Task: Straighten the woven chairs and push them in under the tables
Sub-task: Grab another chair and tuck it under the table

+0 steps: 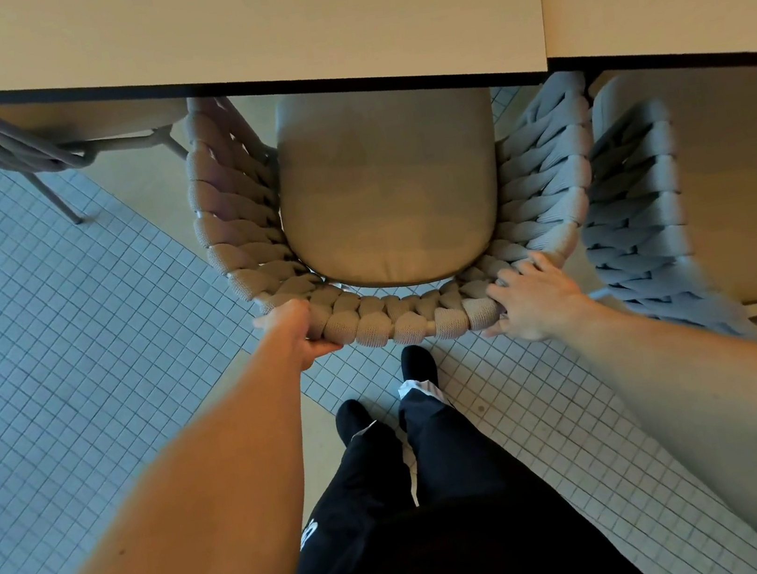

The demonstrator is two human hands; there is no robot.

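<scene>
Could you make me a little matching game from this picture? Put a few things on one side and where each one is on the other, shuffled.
Things:
1. left hand
2. right hand
3. seat cushion
4. black shoes

Places:
A. on the tiled floor, behind the chair
B. partly under the table edge
C. gripping the woven chair back at its left corner
D. laid flat on the woven chair back at its right corner

Pairs: 1-C, 2-D, 3-B, 4-A

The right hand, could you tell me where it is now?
The right hand rests on the middle chair's woven back rim, at its right corner, beside the grey chair.
</scene>
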